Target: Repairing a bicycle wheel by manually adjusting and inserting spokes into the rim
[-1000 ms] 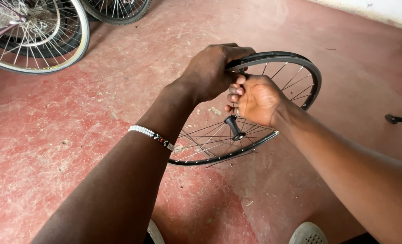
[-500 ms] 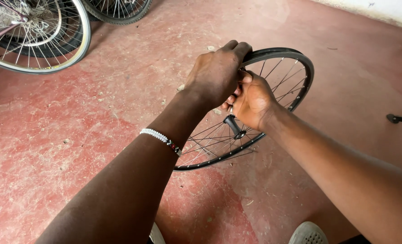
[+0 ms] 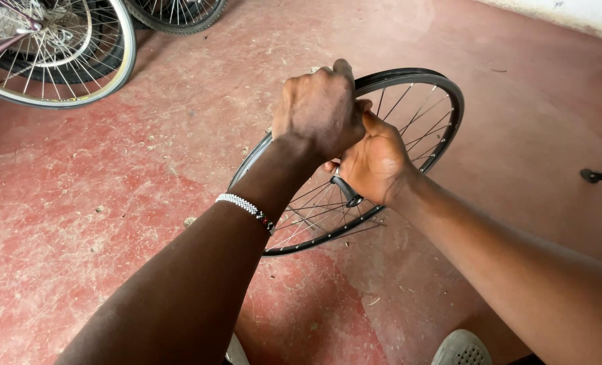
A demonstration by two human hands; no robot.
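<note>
Above the red concrete floor (image 3: 111, 223), the left hand (image 3: 318, 111) clamps a spoked bicycle rim (image 3: 443, 108) while the right hand (image 3: 375, 162) apparently grips something beside it, where a slip could pinch fingers.

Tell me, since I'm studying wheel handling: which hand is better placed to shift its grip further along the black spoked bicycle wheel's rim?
Probably the left hand: it grips the black spoked bicycle wheel at the top of the rim. The right hand sits lower among the spokes, near the hub.

Left hand (image 3: 318, 111) and right hand (image 3: 375, 162) grip a spoked wheel (image 3: 422, 122).
</note>
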